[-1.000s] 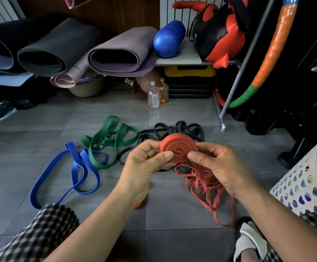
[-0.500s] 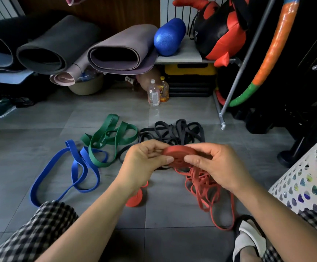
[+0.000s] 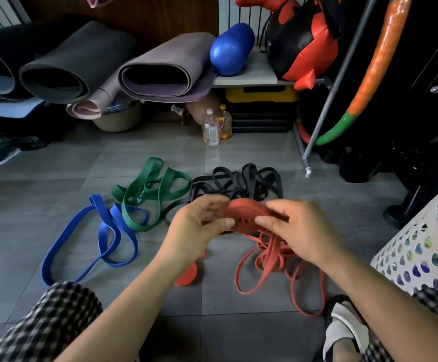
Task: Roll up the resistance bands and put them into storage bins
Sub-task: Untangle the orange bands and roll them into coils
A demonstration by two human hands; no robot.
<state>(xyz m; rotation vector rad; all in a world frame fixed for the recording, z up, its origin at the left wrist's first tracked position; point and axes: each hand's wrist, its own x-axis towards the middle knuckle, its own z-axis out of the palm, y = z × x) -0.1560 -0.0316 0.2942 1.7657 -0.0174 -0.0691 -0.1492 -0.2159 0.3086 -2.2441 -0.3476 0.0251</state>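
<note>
Coil of red band (image 3: 248,216) sat above the floor tiles (image 3: 55,194), pinched at its rim by the left hand (image 3: 197,231) and right hand (image 3: 301,231), loose tail (image 3: 270,257) trailing down. Winding well likely needed steady tension, flat stacked turns, and a firm pinch.

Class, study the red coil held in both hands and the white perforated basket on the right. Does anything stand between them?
Nothing visible blocks the way. The left hand and right hand grip the red coil, and the white perforated basket stands to the right. Only the unrolled tail trails to the floor.
</note>
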